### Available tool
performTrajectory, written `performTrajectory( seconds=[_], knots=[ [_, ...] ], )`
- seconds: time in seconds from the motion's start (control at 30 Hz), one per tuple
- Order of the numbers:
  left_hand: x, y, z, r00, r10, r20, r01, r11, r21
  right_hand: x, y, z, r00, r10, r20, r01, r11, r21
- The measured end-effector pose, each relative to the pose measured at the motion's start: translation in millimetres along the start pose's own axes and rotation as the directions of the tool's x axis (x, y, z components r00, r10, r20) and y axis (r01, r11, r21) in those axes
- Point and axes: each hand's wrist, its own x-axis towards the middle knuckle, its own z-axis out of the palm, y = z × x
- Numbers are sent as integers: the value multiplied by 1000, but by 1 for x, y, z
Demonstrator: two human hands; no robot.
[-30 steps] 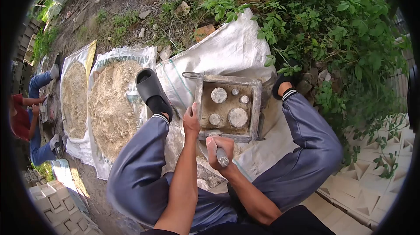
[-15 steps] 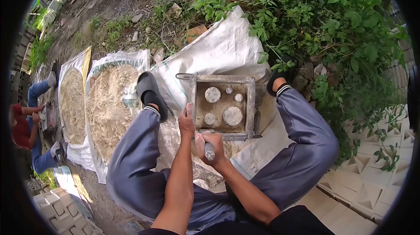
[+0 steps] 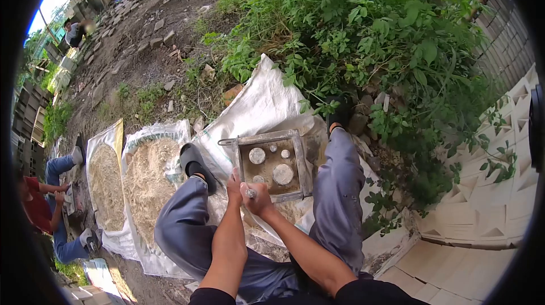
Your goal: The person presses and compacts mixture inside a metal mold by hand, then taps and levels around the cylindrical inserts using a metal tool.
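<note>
A square mould frame [image 3: 304, 168] with looped handles at its corners lies between my feet. Several round discs of different sizes, such as the large pale disc [image 3: 283, 174], sit on the sandy bed inside it. At the frame's near left corner, my left hand [image 3: 234, 187] grips the edge. Beside it, my right hand [image 3: 260, 200] is wrapped round a grey, dusty rod-like tool handle [image 3: 250, 193], its round end pointing up toward me. The tool's other end is hidden beneath that hand.
White sacks lie under the frame, including a raised sack flap [image 3: 264, 97]. Left of my foot is a sand heap [image 3: 149, 168], with another sand heap [image 3: 105, 186] beyond. A co-worker [image 3: 42, 203] sits at far left. Patterned blocks [image 3: 477, 208] stand right; leafy plants [image 3: 392, 38] grow ahead.
My view has tilted up and shifted, so the frame and hands appear lower and smaller. My right knee has swung inward. Both hands stay at the frame's near left corner.
</note>
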Motion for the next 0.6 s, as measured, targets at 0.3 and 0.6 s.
performTrajectory(
  seconds=[0.3, 0.6],
  knots=[
    [-11, 27, -34, 991, 127, -44, -93, 886, 454, 4, 31, -10, 966, 243, -88, -225, 958, 177],
    [-79, 71, -30, 892, 108, 438, -451, 262, 853, -9, 7, -74, 980, 120, -156, -122, 993, 1]
  ],
)
